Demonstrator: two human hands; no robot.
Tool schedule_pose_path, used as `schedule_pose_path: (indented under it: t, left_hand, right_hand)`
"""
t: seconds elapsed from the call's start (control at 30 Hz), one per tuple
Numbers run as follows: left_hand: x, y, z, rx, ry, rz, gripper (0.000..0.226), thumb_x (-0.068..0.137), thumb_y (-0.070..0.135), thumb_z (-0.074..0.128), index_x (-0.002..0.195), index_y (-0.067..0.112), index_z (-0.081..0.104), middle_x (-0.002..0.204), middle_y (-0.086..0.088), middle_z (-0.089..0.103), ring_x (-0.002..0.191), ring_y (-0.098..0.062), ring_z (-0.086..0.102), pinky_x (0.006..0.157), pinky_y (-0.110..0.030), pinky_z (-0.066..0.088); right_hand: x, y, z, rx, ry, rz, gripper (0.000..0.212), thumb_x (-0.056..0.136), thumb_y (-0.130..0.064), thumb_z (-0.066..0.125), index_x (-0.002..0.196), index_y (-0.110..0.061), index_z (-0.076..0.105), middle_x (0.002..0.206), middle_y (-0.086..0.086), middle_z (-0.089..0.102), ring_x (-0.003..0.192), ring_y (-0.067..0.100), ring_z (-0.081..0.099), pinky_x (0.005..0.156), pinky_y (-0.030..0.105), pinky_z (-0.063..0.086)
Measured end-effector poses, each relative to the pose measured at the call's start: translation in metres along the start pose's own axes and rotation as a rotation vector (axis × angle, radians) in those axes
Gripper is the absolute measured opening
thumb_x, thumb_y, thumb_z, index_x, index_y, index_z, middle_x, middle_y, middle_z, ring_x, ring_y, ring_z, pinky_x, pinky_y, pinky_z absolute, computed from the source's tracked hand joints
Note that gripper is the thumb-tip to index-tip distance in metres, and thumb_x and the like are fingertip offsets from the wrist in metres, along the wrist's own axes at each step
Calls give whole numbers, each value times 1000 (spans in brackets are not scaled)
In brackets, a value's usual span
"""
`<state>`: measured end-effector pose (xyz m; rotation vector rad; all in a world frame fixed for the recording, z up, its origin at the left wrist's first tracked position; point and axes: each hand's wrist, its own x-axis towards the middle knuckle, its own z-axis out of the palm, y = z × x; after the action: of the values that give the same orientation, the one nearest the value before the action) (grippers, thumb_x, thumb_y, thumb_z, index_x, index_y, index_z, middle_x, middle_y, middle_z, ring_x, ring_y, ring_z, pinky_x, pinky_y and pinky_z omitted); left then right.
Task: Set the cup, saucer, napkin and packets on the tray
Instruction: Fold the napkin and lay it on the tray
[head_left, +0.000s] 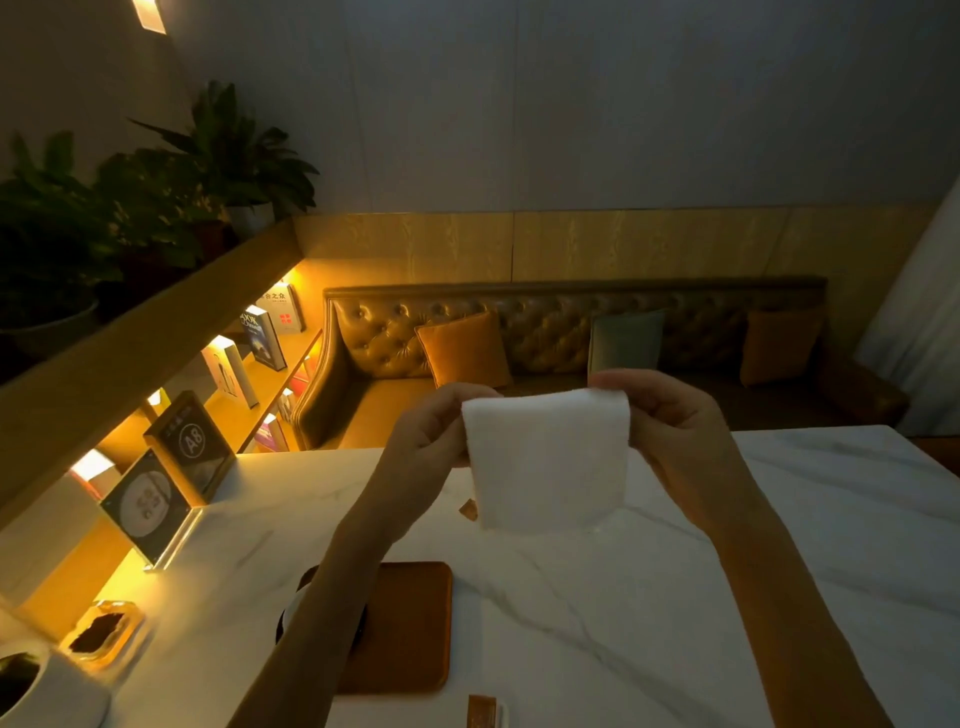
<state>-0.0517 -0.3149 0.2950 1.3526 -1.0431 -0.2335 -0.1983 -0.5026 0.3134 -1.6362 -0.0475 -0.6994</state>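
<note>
A white napkin (545, 460) hangs in the air above the marble table (675, 597), held folded by its top corners. My left hand (431, 431) pinches its left corner and my right hand (670, 421) pinches its right corner. Below my left forearm lies the brown tray (410, 629) with a dark saucer (358, 623) and a white cup, mostly hidden by the arm. One brown packet (469, 509) peeks out on the table behind the napkin's lower left edge. Another packet (483, 712) lies at the table's near edge.
Acrylic sign stands (156, 499) sit at the table's left side. A small glass dish (101, 636) and a white pot (31, 680) are at the near left. A tufted sofa (519, 338) with cushions runs behind the table, and a bookshelf with plants stands at the left.
</note>
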Motion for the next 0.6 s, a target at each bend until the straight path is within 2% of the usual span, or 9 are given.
schedule_pose_path:
  t: [0.1,0.2,0.3,0.37,0.43,0.5,0.6]
  left_hand:
    - [-1,10,-3,-16,-48,111,21,90,11,52,105,21,61,103,16,68,97,-13,66,68,-20,57]
    - [1,16,-8,14,-81,144,21,89,6,51,99,21,64,105,10,66,98,-11,64,72,-19,55]
    - [1,23,-13,41,-73,256,33,89,11,51,105,36,67,107,21,65,102,-5,63,75,-15,55]
    - [4,22,-16,82,-70,295,37,90,9,51,107,39,65,109,27,64,104,-3,63,77,-14,55]
    - [9,16,-16,112,-58,240,34,92,2,51,105,31,62,108,28,63,104,-4,63,76,-15,56]
    - [12,10,-12,112,-20,138,38,93,-5,50,106,29,61,104,27,66,102,-7,66,72,-20,59]
    - [12,3,-12,90,22,109,33,97,1,49,106,30,62,104,21,68,100,-11,68,71,-25,61]
  right_hand:
    - [-4,-11,-1,-38,-13,-97,35,78,-14,58,93,-43,73,99,-19,71,98,7,67,71,16,58]
    - [-4,-16,-2,-109,-36,-128,35,79,-10,59,93,-39,73,97,-21,71,95,3,68,72,14,57]
    - [-7,-19,-3,-85,-51,-179,32,81,-5,58,94,-29,74,102,-16,72,101,9,68,76,17,57]
    - [-7,-19,-3,-82,-41,-181,30,82,-8,58,95,-30,72,103,-15,72,101,11,68,74,18,58]
    - [-3,-11,-3,-92,21,-97,23,83,-13,60,99,-26,69,99,-12,74,97,13,70,70,19,59]
    - [1,-2,-1,-60,89,35,21,87,-10,60,100,-23,68,96,-8,75,97,18,71,66,21,59]
    - [4,4,3,-82,107,67,25,90,-7,57,105,-26,65,97,-12,74,99,16,71,66,22,60]
